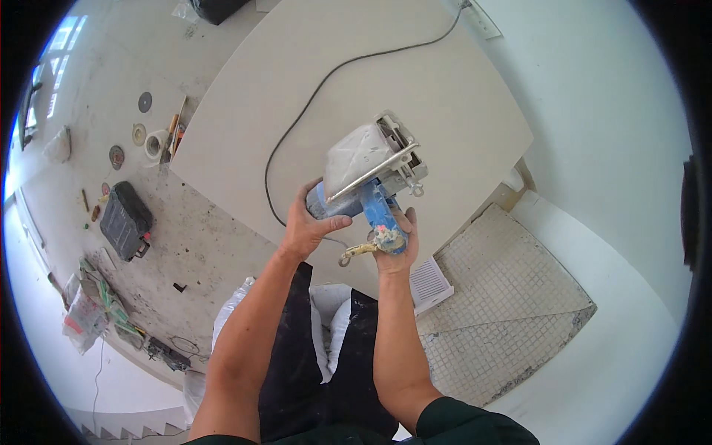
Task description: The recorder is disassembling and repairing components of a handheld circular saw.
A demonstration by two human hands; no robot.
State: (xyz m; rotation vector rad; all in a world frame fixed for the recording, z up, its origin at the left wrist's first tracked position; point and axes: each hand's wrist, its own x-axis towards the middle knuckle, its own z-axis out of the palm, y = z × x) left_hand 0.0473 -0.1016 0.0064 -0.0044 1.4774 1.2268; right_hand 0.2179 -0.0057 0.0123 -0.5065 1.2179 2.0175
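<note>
I hold a dusty blue handheld tile-cutting saw (380, 208) over a large beige slab. My left hand (302, 226) is closed around its blue motor end, thumb stretched along the side. Beneath the rear handle, my right hand (399, 256) grips from below, its fingers partly hidden by the tool. The saw's metal base plate (404, 159) and whitish guard (360, 159) point away from me. A yellowish piece with a ring end (356, 254) sticks out leftward by the handle; what it is I cannot tell.
The beige slab (400, 81) carries a dark power cord (319, 93) running to a wall outlet (483, 21). Leftward on the dusty floor lie a black tool case (124, 221), a tape roll (154, 144) and several discs. At right are a white slotted box (430, 285) and a gridded tile (512, 289).
</note>
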